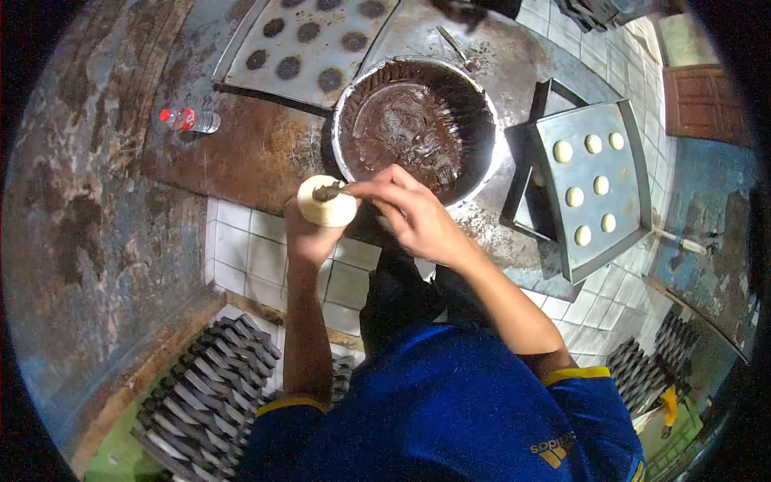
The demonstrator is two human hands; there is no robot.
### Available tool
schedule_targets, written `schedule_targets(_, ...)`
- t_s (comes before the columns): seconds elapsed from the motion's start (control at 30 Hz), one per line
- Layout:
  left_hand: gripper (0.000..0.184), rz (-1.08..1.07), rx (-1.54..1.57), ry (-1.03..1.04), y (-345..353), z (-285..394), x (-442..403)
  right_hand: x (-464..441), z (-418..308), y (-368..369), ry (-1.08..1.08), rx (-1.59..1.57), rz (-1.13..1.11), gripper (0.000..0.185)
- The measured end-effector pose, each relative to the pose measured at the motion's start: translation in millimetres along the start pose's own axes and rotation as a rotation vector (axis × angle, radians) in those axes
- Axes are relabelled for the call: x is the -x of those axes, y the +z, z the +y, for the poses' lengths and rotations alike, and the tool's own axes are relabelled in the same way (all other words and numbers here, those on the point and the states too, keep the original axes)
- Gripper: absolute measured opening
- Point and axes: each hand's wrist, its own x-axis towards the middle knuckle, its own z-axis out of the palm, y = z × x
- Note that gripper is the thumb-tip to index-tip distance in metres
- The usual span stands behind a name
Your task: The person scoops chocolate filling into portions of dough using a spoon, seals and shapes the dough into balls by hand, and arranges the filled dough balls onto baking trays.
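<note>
My left hand (312, 237) holds a flattened round of pale dough (328, 210) from below, just left of the large metal bowl (496, 136). In my right hand (409, 213) is a thin spreading tool (347, 191), its tip touching the middle of the dough. A dark spot of filling lies under that tip. Thick dark brown filling (405, 132) covers the inside of the bowl. The fingers of my left hand are mostly hidden behind the dough.
A tray with several pale dough balls (634, 173) rests on other trays at the right. A stained tray (317, 20) lies at the back left, near a red-capped bottle (190, 120). Behind the bowl is a small utensil (455, 48). Stacked dark trays (209, 394) stand below left.
</note>
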Motion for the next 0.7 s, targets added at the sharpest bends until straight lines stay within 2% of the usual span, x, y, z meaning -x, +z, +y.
schedule_targets(0.07, 0.036, -0.059, -0.292, 0.320, 6.3, 9.2, -2.6, 15.6, -7.9, 0.8, -0.153, 0.274, 0.123, 0.063)
schedule_targets(0.1, 0.036, -0.050, -0.291, 0.324, 9.8, 8.4, 0.4, 24.2, -11.4, -1.4, -0.162, 0.277, 0.119, 0.063)
schedule_targets(0.17, 0.036, 0.043, -0.421, 0.482, 21.4, -5.5, 7.8, 43.6, -15.5, -9.7, -0.171, 0.472, 0.159, 0.070)
schedule_targets(0.2, 0.036, 0.085, -0.486, 0.559, 28.2, -6.2, 12.9, 54.8, -13.9, -12.1, -0.172, 0.474, 0.160, 0.070)
schedule_targets(0.23, 0.036, 0.083, -0.485, 0.562, 38.3, -6.7, 18.7, 66.7, -8.6, -13.3, -0.158, 0.465, 0.178, 0.072)
schedule_targets(0.27, 0.034, 0.098, -0.194, 0.456, 51.6, -6.8, 24.3, 79.3, -2.8, -14.8, -0.144, 0.457, 0.200, 0.073)
schedule_targets(0.3, 0.033, 0.097, -0.050, 0.402, 59.8, -7.6, 26.3, 93.3, 2.4, -16.8, -0.129, 0.402, 0.223, 0.064)
schedule_targets(0.33, 0.033, 0.102, 0.096, 0.351, 68.0, -8.5, 28.2, 111.0, 13.9, -17.6, -0.130, 0.405, 0.232, 0.064)
schedule_targets(0.4, 0.029, -0.036, 0.249, -0.177, 76.5, -14.1, 25.4, 155.8, 53.0, -16.0, 0.016, 0.185, 0.341, 0.041)
schedule_targets(0.43, 0.027, -0.010, 0.262, -0.031, 87.8, -8.4, 30.5, 184.6, 83.2, -13.5, 0.178, 0.194, 0.393, 0.031)
schedule_targets(0.47, 0.027, -0.012, 0.263, -0.025, 96.3, 1.4, 37.4, 213.5, 118.8, -13.8, 0.339, 0.200, 0.443, 0.023)
schedule_targets(0.53, 0.027, -0.099, 0.115, -0.014, 108.9, 26.3, 55.8, 266.1, 184.9, -27.8, 0.608, 0.299, 0.350, 0.024)
schedule_targets(0.57, 0.028, -0.130, 0.070, 0.101, 117.5, 33.9, 62.1, 273.6, 184.2, -38.1, 0.609, 0.296, 0.354, 0.024)
schedule_targets(0.63, 0.032, -0.228, 0.030, 0.061, 131.7, 53.1, 76.5, 273.0, 167.6, -69.5, 0.397, 0.548, 0.063, 0.025)
schedule_targets(0.67, 0.035, -0.282, -0.016, 0.025, 138.9, 64.2, 82.4, 253.4, 131.3, -87.2, 0.379, 0.462, 0.089, 0.033)
schedule_targets(0.7, 0.033, -0.330, 0.020, 0.074, 148.5, 68.6, 86.4, 226.5, 83.7, -102.3, 0.361, 0.377, 0.115, 0.042)
